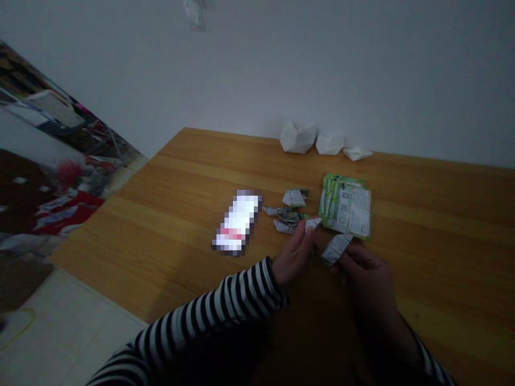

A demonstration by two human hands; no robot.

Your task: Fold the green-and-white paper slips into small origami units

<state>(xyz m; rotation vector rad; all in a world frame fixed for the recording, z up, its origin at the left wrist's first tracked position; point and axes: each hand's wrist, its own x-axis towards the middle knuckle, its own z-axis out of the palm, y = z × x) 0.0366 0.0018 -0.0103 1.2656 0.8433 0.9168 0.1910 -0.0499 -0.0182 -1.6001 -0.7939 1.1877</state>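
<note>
Between thumb and fingers, my left hand [295, 254] pinches a small folded paper piece [312, 223] with print on it. My right hand [372, 276] grips another folded paper piece [337, 249], a printed slanted strip, by its right side. A small gap separates the two pieces. Just beyond my left hand lie several similar folded paper pieces [294, 197], partly overlapping on the table. Past my right hand rests a stack of green and white printed leaflets [346, 206]. The undersides of both held pieces are hidden by my fingers.
Left of the papers, a phone [237, 222] with a bright blurred screen lies on the wooden table [161, 198]. Three white folded paper shapes [298, 138] stand along the wall. The table's left edge drops to a pale floor, with cluttered red items [76, 214] beyond.
</note>
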